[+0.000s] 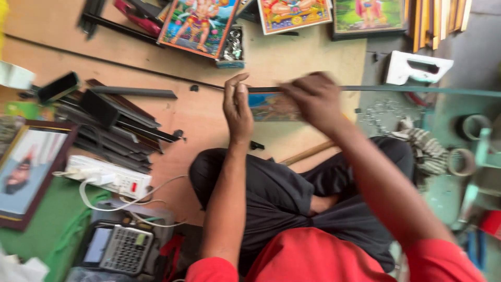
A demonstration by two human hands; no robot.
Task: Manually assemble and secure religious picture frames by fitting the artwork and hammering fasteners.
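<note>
I sit cross-legged on a wooden board floor. My left hand (237, 107) grips the left end of a small picture (271, 106) with a dark frame strip along its top edge, held upright in front of me. My right hand (313, 99), blurred by motion, presses on the top right part of the same picture. A long thin dark green strip (417, 90) runs from behind the right hand toward the right edge of the view.
Dark frame mouldings (112, 117) are piled at left beside a framed portrait (28, 167), a white power strip (107, 177) and a calculator (122, 248). Colourful framed prints (198, 23) lie at the top. A white stapler tool (415, 68) and tape rolls (464, 159) sit at right.
</note>
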